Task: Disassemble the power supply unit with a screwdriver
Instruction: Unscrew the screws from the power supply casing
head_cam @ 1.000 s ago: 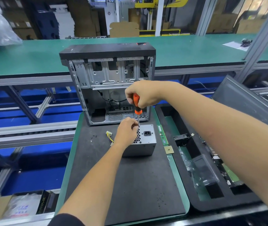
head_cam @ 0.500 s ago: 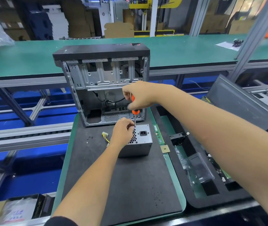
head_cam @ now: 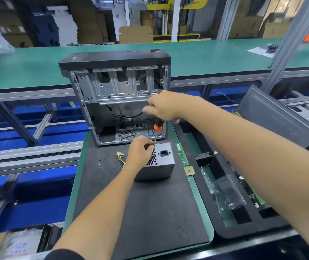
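The PSU [head_cam: 157, 164] sits on the mat [head_cam: 150, 212], just before the open case [head_cam: 116, 98]. Left of the PSU lie its cable plug [head_cam: 120, 155] and loose screws [head_cam: 102, 160]. Right of it, a RAM stick [head_cam: 182, 154] and chip [head_cam: 189, 170] lie at the mat's edge, beside the tray [head_cam: 225, 229].

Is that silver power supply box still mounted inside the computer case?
No, the power supply sits on the black mat in front of the open case.

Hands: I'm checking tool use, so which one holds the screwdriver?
The right hand, raised above, has its grip on the orange-and-black screwdriver; the left hand only steadies the power supply.
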`<act>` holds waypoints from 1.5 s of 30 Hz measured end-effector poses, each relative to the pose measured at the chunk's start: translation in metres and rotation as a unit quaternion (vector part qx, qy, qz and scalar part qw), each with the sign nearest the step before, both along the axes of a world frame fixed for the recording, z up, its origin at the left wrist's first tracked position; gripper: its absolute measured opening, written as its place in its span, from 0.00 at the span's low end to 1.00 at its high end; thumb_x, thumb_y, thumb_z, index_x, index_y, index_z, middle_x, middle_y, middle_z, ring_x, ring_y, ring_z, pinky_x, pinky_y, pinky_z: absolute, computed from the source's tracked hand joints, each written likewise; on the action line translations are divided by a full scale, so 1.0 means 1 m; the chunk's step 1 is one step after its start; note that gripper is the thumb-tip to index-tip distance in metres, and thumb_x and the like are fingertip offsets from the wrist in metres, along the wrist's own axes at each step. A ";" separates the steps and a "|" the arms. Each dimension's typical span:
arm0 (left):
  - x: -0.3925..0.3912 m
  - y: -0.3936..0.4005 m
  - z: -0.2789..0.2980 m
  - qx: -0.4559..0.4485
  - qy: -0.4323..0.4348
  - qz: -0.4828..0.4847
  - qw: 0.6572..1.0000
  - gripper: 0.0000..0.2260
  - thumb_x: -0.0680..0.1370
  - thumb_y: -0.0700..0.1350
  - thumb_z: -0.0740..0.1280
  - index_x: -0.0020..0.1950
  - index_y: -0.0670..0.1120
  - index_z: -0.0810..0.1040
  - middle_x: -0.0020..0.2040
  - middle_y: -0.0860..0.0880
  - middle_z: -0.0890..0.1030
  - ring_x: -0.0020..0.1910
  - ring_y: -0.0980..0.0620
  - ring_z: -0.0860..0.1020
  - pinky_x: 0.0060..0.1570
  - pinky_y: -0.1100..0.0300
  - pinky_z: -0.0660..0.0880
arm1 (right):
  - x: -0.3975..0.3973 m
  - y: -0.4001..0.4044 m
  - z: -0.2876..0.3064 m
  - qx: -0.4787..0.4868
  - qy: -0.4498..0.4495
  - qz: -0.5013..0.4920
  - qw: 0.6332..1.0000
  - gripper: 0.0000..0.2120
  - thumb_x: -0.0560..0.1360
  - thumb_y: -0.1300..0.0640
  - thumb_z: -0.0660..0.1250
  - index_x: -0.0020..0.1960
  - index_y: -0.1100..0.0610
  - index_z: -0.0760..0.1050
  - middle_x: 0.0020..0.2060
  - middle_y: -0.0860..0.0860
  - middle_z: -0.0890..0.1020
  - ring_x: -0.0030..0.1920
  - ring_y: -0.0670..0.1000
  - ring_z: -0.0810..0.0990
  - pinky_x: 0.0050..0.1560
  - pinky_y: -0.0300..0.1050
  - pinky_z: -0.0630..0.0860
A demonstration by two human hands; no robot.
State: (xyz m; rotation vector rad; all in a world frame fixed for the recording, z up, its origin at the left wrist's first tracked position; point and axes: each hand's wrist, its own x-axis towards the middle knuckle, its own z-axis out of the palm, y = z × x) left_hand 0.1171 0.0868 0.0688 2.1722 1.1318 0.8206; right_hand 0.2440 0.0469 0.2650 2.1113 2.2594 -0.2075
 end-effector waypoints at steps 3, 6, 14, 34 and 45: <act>-0.001 0.000 0.001 -0.009 0.000 0.003 1.000 0.05 0.76 0.39 0.67 0.47 0.43 0.83 0.45 0.48 0.79 0.45 0.52 0.76 0.48 0.60 0.74 | 0.001 0.003 0.000 -0.021 -0.038 -0.010 0.999 0.18 0.83 0.46 0.53 0.48 0.61 0.70 0.37 0.56 0.78 0.19 0.49 0.77 0.27 0.42 0.67; -0.001 0.000 0.003 -0.019 -0.008 0.001 1.000 0.04 0.76 0.39 0.68 0.47 0.43 0.82 0.45 0.48 0.79 0.44 0.52 0.76 0.47 0.61 0.73 | 0.005 0.003 0.001 -0.026 0.039 0.039 0.998 0.05 0.77 0.57 0.64 0.49 0.56 0.69 0.39 0.50 0.78 0.30 0.50 0.79 0.32 0.43 0.69; -0.001 0.000 0.004 -0.025 -0.001 -0.007 1.000 0.05 0.75 0.38 0.67 0.46 0.45 0.82 0.45 0.48 0.78 0.45 0.52 0.75 0.48 0.61 0.73 | -0.001 0.000 0.003 -0.010 -0.017 -0.002 1.000 0.11 0.79 0.52 0.60 0.42 0.59 0.67 0.34 0.53 0.74 0.28 0.51 0.76 0.30 0.44 0.71; 0.006 0.009 0.011 -0.078 0.056 -0.022 0.995 0.08 0.76 0.35 0.62 0.40 0.47 0.75 0.45 0.49 0.71 0.36 0.55 0.69 0.44 0.59 0.70 | -0.008 0.005 -0.003 0.000 -0.021 0.070 0.997 0.03 0.76 0.58 0.63 0.48 0.56 0.71 0.41 0.50 0.78 0.41 0.53 0.77 0.38 0.45 0.71; 0.013 0.012 0.028 -0.101 0.144 -0.042 0.984 0.08 0.76 0.35 0.63 0.38 0.39 0.77 0.32 0.43 0.71 0.35 0.47 0.69 0.44 0.59 0.73 | -0.005 0.001 0.000 -0.008 -0.050 0.002 0.999 0.15 0.77 0.50 0.61 0.44 0.63 0.74 0.32 0.56 0.82 0.22 0.47 0.79 0.25 0.38 0.68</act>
